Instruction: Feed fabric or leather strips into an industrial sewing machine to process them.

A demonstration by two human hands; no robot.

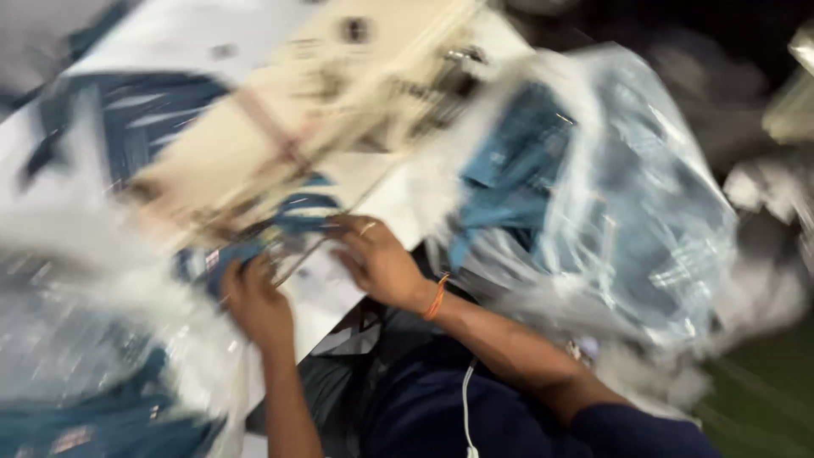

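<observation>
both hands, left hand [254, 305] and right hand [377, 259], grasp a blue cloth [280, 225] at the sewing machine [339, 93], apparently mid-positioning; next comes steady alignment, bags [610, 203] alongside.

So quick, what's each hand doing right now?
Left hand: fingers curled on the blue fabric; too blurred to confirm the grip.
Right hand: touching the same blue fabric, grip unclear.
</observation>
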